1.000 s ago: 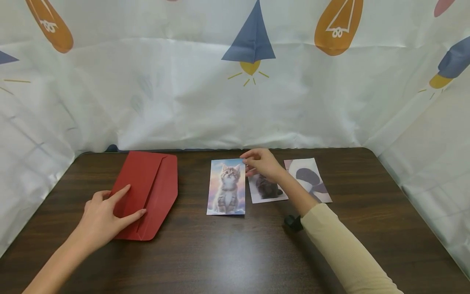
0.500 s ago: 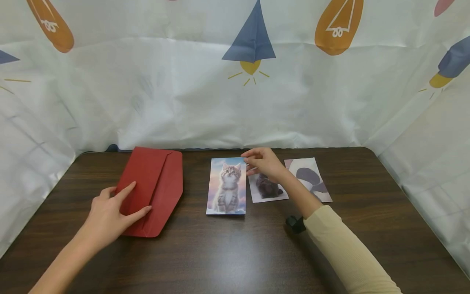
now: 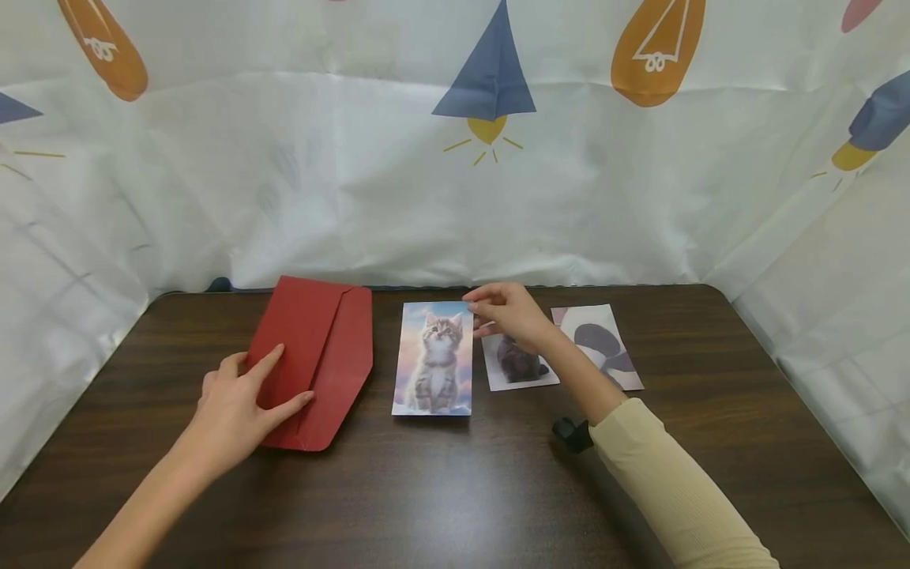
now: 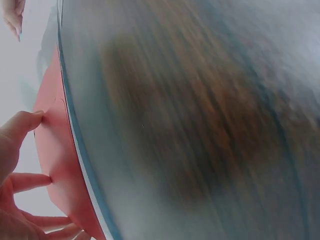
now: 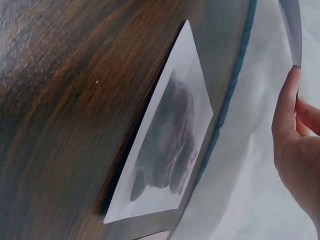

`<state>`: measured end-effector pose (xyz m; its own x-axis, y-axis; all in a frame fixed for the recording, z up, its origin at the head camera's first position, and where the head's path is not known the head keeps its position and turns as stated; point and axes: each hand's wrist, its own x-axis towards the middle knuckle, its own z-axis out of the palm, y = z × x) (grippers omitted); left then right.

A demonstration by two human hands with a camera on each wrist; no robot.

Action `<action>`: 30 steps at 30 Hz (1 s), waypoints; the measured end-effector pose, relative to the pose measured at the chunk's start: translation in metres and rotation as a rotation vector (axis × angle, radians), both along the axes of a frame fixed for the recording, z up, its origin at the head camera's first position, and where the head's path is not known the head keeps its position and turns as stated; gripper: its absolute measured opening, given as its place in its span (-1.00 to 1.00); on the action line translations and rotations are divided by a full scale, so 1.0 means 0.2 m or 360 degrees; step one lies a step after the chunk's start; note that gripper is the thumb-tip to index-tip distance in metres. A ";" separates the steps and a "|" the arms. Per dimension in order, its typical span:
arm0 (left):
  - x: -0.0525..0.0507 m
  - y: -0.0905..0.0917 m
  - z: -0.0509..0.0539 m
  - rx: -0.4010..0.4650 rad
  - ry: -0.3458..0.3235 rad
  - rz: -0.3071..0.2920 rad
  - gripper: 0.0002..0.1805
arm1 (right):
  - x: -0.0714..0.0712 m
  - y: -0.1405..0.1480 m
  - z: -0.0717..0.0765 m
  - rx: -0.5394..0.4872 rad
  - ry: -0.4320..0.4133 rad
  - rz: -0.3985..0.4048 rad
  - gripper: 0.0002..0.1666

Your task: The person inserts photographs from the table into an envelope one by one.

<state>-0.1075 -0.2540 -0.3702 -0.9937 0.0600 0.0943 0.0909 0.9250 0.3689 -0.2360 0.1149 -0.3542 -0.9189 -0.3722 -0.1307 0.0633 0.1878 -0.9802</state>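
Observation:
On the left of the head view lies a red envelope (image 3: 346, 371) with its flap side toward the right. My left hand (image 3: 231, 411) rests on it, thumb and forefinger spread and pressing its face; the left wrist view shows the other fingertips by the envelope's edge (image 4: 65, 155). My right hand (image 3: 513, 314) pinches the upper right corner of a kitten picture card (image 3: 435, 359), between thumb and fingers. A second card with a dark furry animal (image 3: 522, 371) lies partly under that hand; the right wrist view shows this card (image 5: 167, 145) more fully.
A third picture card with grey and white shapes (image 3: 604, 344) lies farther right. Beneath the right forearm is a small black object (image 3: 572, 435). A white patterned curtain (image 3: 355, 182) hangs behind the dark wooden table (image 3: 441, 506).
My left hand has moved the red envelope right and slightly away, nearer the kitten card. The kitten card has shifted slightly left in my right hand's pinch. The other cards have stayed put.

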 end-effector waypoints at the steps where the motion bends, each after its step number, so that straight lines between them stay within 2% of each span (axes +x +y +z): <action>1: 0.00 0.01 0.00 -0.0001 -0.0004 -0.0002 -0.07 | 0.00 0.00 0.00 -0.0010 -0.0002 -0.0001 -0.59; 19: -0.06 0.22 0.05 0.0050 -0.0044 0.0020 -0.06 | 0.00 -0.03 0.02 -0.0040 -0.0019 -0.0009 -0.63; 30: -0.06 0.34 0.07 0.0098 0.0004 0.0006 -0.10 | 0.01 -0.04 0.02 -0.0078 -0.0016 -0.0037 -0.63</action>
